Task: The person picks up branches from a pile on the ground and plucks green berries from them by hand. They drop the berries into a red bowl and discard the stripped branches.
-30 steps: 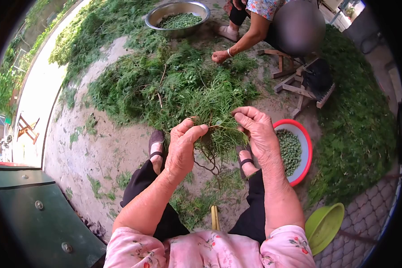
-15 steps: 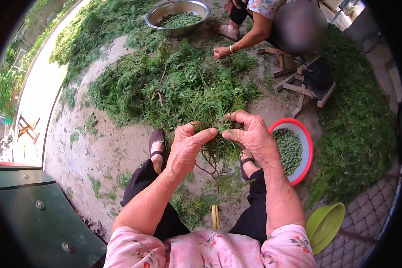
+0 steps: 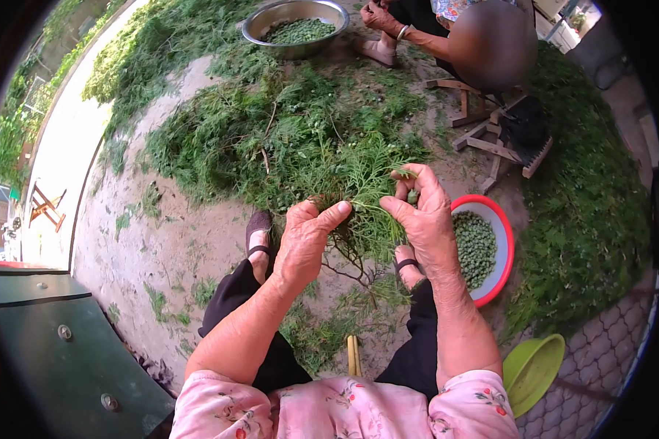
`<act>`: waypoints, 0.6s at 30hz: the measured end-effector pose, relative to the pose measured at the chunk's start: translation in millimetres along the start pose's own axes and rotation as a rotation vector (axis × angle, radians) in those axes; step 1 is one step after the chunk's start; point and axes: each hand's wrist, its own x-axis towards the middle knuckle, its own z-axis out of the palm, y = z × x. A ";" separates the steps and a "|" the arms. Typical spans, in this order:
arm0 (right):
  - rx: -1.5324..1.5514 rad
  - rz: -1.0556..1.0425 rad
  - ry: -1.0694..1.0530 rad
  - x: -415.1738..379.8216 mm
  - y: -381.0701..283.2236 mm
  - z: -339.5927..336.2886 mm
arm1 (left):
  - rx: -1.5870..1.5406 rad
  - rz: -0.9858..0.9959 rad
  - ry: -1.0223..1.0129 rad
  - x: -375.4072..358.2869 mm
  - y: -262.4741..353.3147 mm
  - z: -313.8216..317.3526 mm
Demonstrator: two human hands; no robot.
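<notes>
My left hand (image 3: 304, 238) is closed, thumb against fingers, on a leafy evergreen branch (image 3: 377, 175) with flat, fern-like sprays. The branch's bare brown twigs hang below, between my knees. To the right of the spray, my right hand (image 3: 428, 216) has its fingers curled round a small green cone (image 3: 412, 196), close to the leaf tips. Beside my right forearm stands a white basin with a red rim (image 3: 508, 241), holding many small green cones (image 3: 474, 249).
A heap of cut evergreen branches (image 3: 220, 143) lies ahead. Behind it stands a metal bowl (image 3: 252, 36) of green cones. A co-worker's hand (image 3: 381, 16) is near wooden stools (image 3: 490, 146). A yellow-green basin (image 3: 538, 369) leans at lower right; a green panel (image 3: 44, 358) is at left.
My right hand has moved slightly right and up, away from my left, with a green cone now showing in its fingers. The co-worker's hand has lifted from the heap toward their body.
</notes>
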 end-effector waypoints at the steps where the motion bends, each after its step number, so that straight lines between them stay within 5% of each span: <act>1: 0.000 0.000 -0.001 -0.5 -0.5 -0.6 | -0.015 0.007 0.011 -0.3 -0.2 0.9; 3: -0.239 -0.199 -0.149 -2.1 -2.6 -2.1 | -0.031 0.014 0.020 0.4 -1.5 2.0; 11: -0.277 -0.101 -0.204 -3.0 6.2 1.3 | -0.073 -0.018 -0.052 1.7 -5.1 3.7; 18: -0.385 -0.278 -0.269 -5.5 5.1 1.5 | 0.048 -0.006 -0.065 -2.6 -4.3 3.0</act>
